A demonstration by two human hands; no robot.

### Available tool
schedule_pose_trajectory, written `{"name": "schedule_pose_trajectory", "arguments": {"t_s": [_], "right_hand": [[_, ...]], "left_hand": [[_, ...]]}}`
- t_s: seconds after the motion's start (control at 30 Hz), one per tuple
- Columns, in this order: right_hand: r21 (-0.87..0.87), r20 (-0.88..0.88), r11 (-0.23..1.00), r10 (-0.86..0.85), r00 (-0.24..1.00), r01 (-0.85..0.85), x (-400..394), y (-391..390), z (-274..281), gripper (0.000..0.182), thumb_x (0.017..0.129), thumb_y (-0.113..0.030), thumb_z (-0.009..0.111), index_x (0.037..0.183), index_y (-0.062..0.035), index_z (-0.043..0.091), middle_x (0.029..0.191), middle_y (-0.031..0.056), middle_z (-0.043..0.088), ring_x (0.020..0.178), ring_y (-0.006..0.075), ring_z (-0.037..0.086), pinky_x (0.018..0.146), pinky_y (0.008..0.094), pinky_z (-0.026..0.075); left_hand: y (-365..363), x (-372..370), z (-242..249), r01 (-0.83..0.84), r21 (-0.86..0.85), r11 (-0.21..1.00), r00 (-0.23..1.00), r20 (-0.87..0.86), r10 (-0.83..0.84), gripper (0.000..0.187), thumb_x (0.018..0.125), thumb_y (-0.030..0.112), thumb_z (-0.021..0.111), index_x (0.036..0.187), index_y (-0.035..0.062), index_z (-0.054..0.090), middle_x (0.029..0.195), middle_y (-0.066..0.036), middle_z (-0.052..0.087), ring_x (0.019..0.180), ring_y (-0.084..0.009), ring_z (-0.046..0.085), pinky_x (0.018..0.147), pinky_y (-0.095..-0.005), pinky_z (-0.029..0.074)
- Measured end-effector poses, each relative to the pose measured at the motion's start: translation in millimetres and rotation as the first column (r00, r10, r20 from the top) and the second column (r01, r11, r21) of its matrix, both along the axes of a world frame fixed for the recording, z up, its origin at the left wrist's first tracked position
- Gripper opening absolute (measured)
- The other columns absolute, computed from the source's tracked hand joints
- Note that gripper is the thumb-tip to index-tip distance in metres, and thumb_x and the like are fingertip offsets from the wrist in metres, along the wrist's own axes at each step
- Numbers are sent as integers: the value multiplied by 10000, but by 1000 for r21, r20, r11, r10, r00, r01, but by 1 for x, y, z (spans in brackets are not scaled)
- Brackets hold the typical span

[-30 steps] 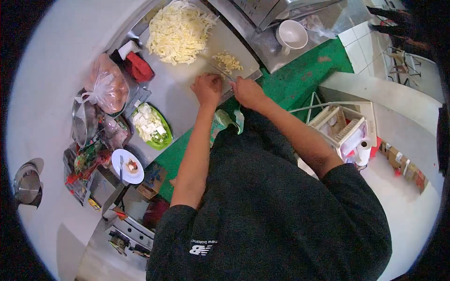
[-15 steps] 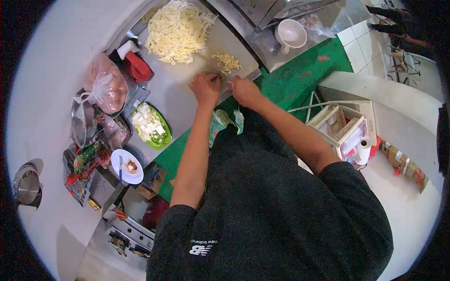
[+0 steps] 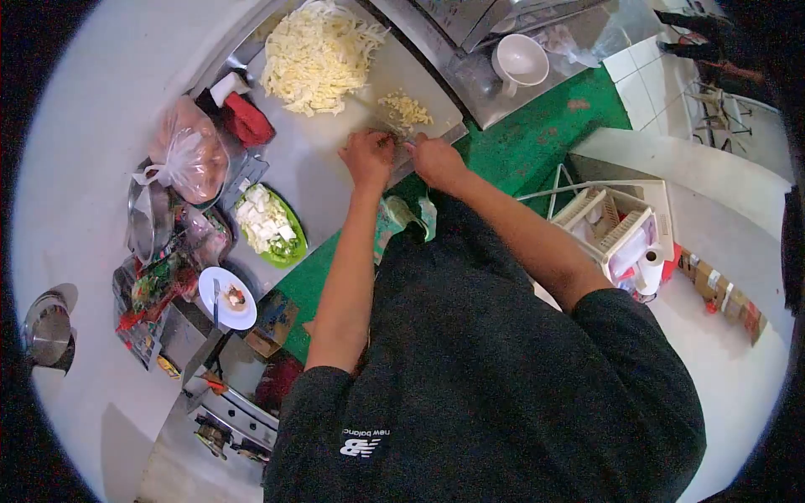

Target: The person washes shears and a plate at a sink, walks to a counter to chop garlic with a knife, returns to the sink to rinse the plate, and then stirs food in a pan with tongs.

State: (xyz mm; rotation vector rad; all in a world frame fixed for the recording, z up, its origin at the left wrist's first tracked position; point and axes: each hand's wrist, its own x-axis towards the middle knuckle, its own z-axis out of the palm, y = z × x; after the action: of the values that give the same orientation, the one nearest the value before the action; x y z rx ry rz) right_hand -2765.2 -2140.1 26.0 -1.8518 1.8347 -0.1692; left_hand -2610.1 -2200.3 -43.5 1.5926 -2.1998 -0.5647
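My right hand (image 3: 438,163) is closed around the handle of a knife (image 3: 406,137), whose thin blade barely shows between my two hands. Just left of it, my left hand (image 3: 369,159) rests on the work surface with its fingers curled in; whatever they pinch is too small to make out. Beyond the knife lies a small pile of chopped pale yellow pieces that look like garlic (image 3: 405,110). Farther back sits a big heap of shredded cabbage (image 3: 319,59) on the same pale surface (image 3: 314,159).
To the left are a green dish of white cubes (image 3: 267,225), a plastic bag of round brownish items (image 3: 189,151), a red cloth item (image 3: 247,121) and a white plate with a utensil (image 3: 228,298). A white cup (image 3: 521,60) stands back right; a cream rack (image 3: 612,222) is at right.
My right hand and the knife have shifted very slightly. The left hand stays nearly in place, and the food piles look the same.
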Motion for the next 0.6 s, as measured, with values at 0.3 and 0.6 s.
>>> {"name": "schedule_pose_trajectory", "arguments": {"t_s": [0.3,0.6], "right_hand": [[92,-14,993,75,997,-74,-2,-6,3,326,1011,-205,394,1103,-24,650,881,222,647,766,391,672,681,513,562],[54,-7,999,5,1000,-5,3,-4,4,277,952,-147,450,1128,-46,638,870,211,644,760,382,665,661,508,554]], "left_hand": [[0,0,7,-6,31,999,996,-93,9,147,754,279,710,854,180,752,944,-40,660,991,-292,562,833,-519,366],[1,1,5,-5,8,1000,996,-87,6,139,750,277,710,835,175,749,955,-28,668,1009,-289,562,842,-516,376]]}}
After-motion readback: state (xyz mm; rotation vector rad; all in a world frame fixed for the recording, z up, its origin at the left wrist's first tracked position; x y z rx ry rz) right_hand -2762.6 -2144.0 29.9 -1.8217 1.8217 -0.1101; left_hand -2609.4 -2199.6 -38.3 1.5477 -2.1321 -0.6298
